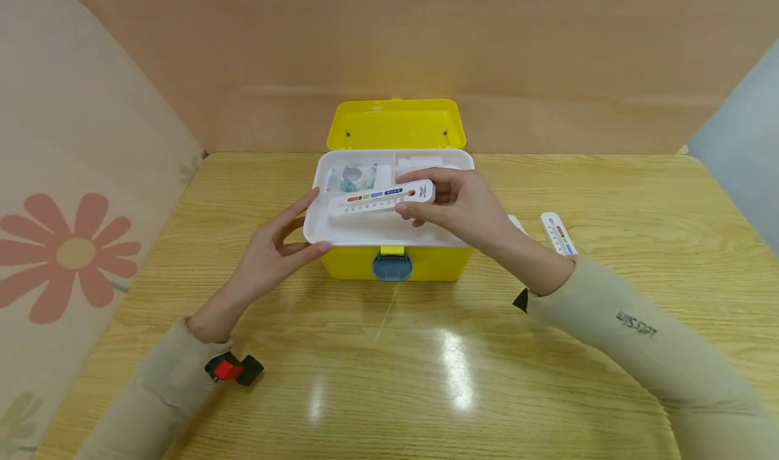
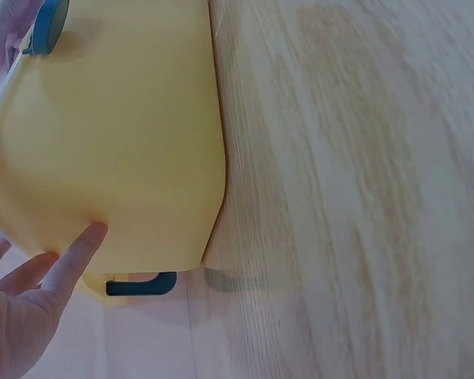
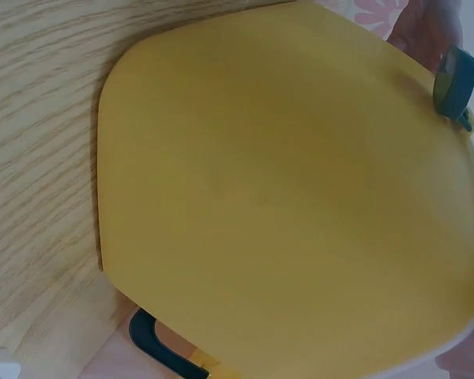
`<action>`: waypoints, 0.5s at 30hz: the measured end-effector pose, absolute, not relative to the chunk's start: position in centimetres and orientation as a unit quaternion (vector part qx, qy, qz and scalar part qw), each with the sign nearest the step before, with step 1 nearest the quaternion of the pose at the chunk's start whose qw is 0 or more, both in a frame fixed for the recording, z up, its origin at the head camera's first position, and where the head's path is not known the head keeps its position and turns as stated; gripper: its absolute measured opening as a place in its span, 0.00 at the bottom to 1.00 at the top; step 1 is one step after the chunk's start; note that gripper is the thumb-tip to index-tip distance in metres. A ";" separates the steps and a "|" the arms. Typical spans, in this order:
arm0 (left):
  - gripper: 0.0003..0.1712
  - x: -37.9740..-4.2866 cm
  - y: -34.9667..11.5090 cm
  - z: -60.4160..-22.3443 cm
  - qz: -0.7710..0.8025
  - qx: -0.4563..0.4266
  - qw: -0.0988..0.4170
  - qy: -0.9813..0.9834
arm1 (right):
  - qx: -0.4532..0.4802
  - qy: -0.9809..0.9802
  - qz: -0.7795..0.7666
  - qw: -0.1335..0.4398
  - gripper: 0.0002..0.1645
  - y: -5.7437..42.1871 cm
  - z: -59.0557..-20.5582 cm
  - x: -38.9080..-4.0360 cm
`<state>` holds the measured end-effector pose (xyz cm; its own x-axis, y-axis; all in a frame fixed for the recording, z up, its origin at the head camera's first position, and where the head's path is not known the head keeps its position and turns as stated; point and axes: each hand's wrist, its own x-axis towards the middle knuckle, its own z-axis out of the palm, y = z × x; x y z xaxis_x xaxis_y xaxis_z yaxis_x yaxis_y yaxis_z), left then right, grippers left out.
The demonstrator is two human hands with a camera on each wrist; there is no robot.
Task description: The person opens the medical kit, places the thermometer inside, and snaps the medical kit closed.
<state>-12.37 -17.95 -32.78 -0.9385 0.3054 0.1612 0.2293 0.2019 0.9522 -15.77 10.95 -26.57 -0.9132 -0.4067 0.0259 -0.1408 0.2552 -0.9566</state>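
The thermometer (image 1: pixel 374 201) is above the white tray (image 1: pixel 359 234) seated in the mouth of the yellow box (image 1: pixel 347 265). It lies aslant over the near compartment; whether its left end touches the tray cannot be told.

The right hand (image 1: pixel 465 203) holds it near its right end, thumb at the near edge and fingers at the far side. The left hand (image 1: pixel 270 243) is spread wide, its fingers and thumb touching the left end of the tray and box.

The lid (image 1: pixel 395 125) is raised and the latch (image 1: pixel 392 268) hangs at the front. A packet (image 1: pixel 353 177) lies in the far left compartment. A second thermometer (image 1: pixel 557 233) rests on the tabletop (image 1: pixel 304 358) to the right of the box, partly hidden by a sleeve (image 1: pixel 615 325).

Assessment: the thermometer appears to be light, stiff plastic, with smooth faces liable to slip under a loose pinch. Its central slot probably houses a fragile tube; pressure there is inadvisable. Recommended hold: the long edges close to one end, as at present. The tray looks thin and slightly flexible; its rim is best supported at a corner.
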 end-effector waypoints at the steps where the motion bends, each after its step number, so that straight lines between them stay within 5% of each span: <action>1: 0.44 -12.4 -17.9 -32.8 0.607 0.173 0.031 0.775 | -0.174 0.784 -0.584 0.117 0.24 10.8 -26.6 -15.9; 15: 0.44 -12.3 -18.2 -32.8 0.597 0.167 0.035 0.784 | -0.220 0.826 -0.513 0.084 0.23 9.9 -27.0 -16.8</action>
<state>-12.32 -18.18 -32.77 -0.9422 0.3024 0.1445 0.2198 0.2319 0.9476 -16.75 9.94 -27.00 -0.8894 -0.4488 0.0864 -0.2765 0.3779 -0.8836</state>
